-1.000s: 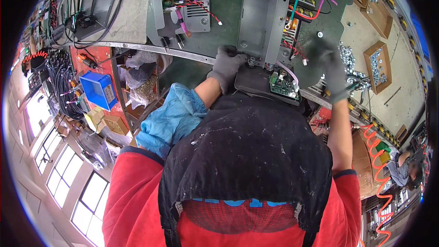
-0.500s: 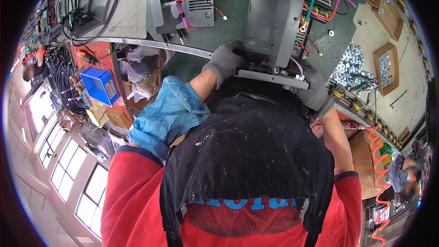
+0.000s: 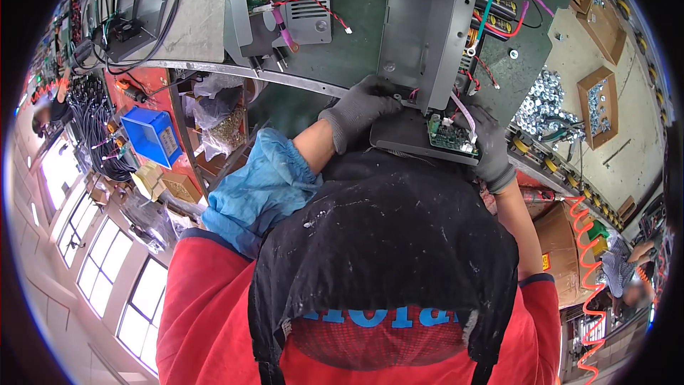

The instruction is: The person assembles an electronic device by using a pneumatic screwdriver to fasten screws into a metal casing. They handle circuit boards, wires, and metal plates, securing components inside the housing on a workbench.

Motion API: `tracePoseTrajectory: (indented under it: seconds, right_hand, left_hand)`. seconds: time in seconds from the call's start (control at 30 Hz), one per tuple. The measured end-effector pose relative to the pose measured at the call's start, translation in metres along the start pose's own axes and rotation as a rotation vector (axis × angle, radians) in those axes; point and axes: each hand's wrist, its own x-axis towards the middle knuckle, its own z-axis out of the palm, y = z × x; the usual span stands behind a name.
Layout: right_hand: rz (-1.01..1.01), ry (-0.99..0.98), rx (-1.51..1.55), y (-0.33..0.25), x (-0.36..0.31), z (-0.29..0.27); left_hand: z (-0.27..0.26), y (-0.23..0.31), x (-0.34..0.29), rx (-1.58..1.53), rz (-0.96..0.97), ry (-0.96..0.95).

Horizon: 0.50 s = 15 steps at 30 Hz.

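Note:
In front of me stands a grey metal housing (image 3: 417,39), a long channel with wiring along its right side. At its near end a dark metal end panel (image 3: 406,139) lies tilted open, with a green circuit board (image 3: 450,135) showing on its right part. A pale ribbon cable (image 3: 464,113) runs between the board and the housing. My left hand (image 3: 362,110), in a grey glove, is closed on the panel's left end, its fingertips by the housing's corner. My gloved right hand (image 3: 490,144) grips the right end beside the board; some of its fingers are hidden.
Another opened unit (image 3: 303,7) with a copper coil and loose leads is at the left. Loose nuts (image 3: 545,103), pliers (image 3: 566,130) and a cardboard tray (image 3: 597,107) lie at the right. A blue bin (image 3: 151,137) is left, an orange coiled hose (image 3: 588,257) right.
The end panel has tipped down toward me, so the circuit board on it now shows. My left hand has shifted slightly right and down; my right hand stays at the panel's right end.

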Motion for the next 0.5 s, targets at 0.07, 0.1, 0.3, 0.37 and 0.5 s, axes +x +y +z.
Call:
tracePoseTrajectory:
  seconds: [0.07,0.1,0.3,0.37,0.5]
  right_hand:
    - [0.005,-0.001,-0.014,0.001,-0.002,0.0]
    - [-0.011,0.003,-0.047,0.002,-0.002,0.0]
    - [0.137,0.027,-0.339,-0.014,0.002,-0.053]
    - [0.221,0.185,-0.342,-0.043,0.017,-0.082]
    - [0.155,-0.115,-0.129,-0.049,0.042,-0.048]
  left_hand:
    - [0.0,-0.003,0.003,-0.164,-0.048,-0.08]
    - [-0.002,-0.004,0.007,-0.095,-0.046,-0.117]
    - [-0.007,-0.009,0.019,0.151,0.044,-0.176]
    - [-0.005,-0.009,0.019,0.136,0.041,-0.148]
    - [-0.007,-0.014,0.022,0.087,0.049,-0.151]
